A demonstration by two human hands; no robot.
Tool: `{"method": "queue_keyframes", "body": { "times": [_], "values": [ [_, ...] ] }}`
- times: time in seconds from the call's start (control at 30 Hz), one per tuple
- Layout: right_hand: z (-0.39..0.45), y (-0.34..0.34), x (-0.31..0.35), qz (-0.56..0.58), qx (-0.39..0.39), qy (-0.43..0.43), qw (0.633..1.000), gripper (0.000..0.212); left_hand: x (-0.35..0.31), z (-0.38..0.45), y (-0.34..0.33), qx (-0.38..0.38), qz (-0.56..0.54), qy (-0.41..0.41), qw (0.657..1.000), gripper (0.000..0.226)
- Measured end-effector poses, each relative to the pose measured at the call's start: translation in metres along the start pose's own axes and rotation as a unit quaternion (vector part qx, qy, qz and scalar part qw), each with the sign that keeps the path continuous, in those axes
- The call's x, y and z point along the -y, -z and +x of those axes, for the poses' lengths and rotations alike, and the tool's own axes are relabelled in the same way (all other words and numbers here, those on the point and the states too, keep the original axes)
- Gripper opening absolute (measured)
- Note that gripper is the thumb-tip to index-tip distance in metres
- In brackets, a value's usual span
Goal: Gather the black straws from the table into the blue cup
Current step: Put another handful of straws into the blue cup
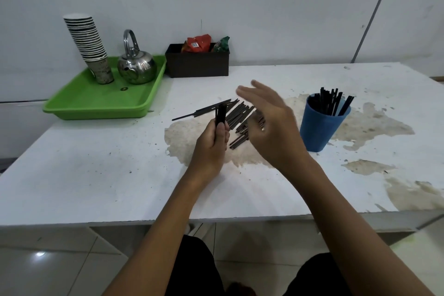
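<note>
A loose pile of black straws point(236, 115) lies on the white table point(96, 175), just left of the blue cup point(320, 127). Several black straws point(330, 101) stand in that cup. My left hand point(212, 144) grips a small upright bundle of black straws point(221, 113) in front of the pile. My right hand point(271, 127) hovers over the right side of the pile, fingers straight and spread, holding nothing and blurred by motion. It hides part of the pile.
A green tray point(96, 103) at the back left carries a steel kettle point(137, 67) and a stack of paper cups point(89, 48). A black box point(197, 62) with snack packets stands against the wall. Brown worn patches mark the tabletop.
</note>
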State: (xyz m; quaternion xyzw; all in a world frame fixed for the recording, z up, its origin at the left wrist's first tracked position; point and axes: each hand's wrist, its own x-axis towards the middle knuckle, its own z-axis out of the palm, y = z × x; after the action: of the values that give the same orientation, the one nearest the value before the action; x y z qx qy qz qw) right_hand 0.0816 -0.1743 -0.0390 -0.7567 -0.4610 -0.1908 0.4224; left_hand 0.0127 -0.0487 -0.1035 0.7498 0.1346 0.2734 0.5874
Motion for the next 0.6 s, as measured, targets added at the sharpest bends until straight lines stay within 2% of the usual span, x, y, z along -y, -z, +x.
{"method": "queue_keyframes", "body": {
  "times": [0.13, 0.2, 0.33, 0.43, 0.6],
  "values": [
    [-0.016, 0.028, -0.012, -0.043, -0.183, 0.008, 0.982, 0.036, -0.008, 0.008, -0.002, 0.005, -0.024, 0.005, 1.0, 0.027],
    [-0.024, 0.041, -0.022, -0.043, -0.252, -0.028, 0.966, 0.041, -0.019, 0.014, -0.007, 0.006, -0.048, -0.001, 0.999, 0.026],
    [-0.045, 0.054, -0.044, 0.01, -0.345, -0.152, 0.926, 0.067, -0.052, 0.029, -0.029, 0.006, -0.116, -0.001, 0.993, 0.029],
    [-0.062, 0.052, -0.06, 0.072, -0.338, -0.23, 0.91, 0.084, -0.079, 0.037, -0.053, -0.004, -0.153, 0.008, 0.988, 0.032],
    [-0.077, 0.046, -0.083, 0.148, -0.267, -0.32, 0.897, 0.093, -0.117, 0.043, -0.092, 0.051, -0.198, 0.032, 0.978, 0.031]
  ]
}}
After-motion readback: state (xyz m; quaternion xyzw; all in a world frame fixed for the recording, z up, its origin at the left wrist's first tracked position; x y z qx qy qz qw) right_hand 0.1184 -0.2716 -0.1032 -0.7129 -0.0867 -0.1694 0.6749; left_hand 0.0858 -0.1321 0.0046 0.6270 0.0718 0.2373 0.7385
